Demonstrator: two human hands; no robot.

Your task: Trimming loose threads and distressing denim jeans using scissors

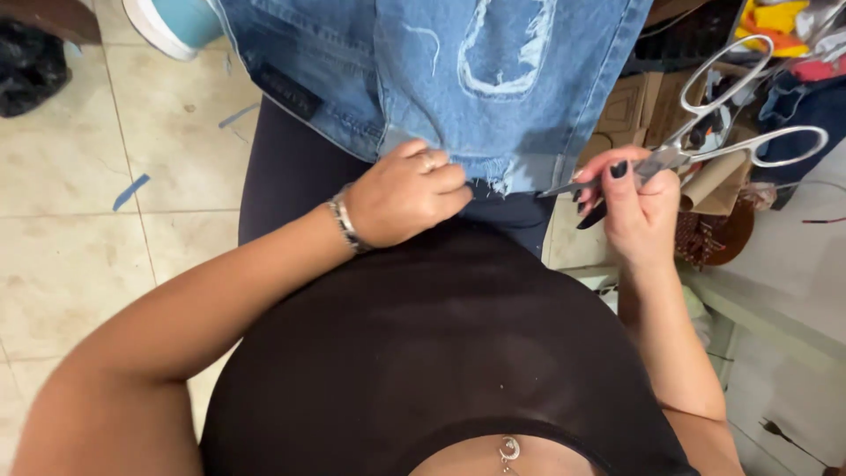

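While draped across the person's lap, the blue denim garment (pixel 458 79) serves as the reference item for this entry: large, light-washed, with a torn, white-threaded patch near its upper middle and a frayed lower edge hanging over dark trousers. Tiled floor (pixel 79 229), beige, lies to the left of the denim and carries a small blue scrap of tape or cloth. Cluttered shelf area (pixel 775 97), to the right of the denim, holds cardboard pieces and coloured fabric, details too jumbled to list. Left hand (pixel 405 196), at the denim's frayed lower edge, left of centre: fingers curled together, pinching the hem between thumb and forefinger; a ring shows on one finger and a metal bracelet (pixel 344 225) sits at the wrist just below the denim. Right hand (pixel 630 207), at the denim's lower right corner: dark-nailed fingers pressed together around the blades of the scissors, not through the handles. Scissors (pixel 705 145), silver metal, extend up and right from the denim's corner; blade tip points toward the frayed edge, just beside it, handle loops spread apart.
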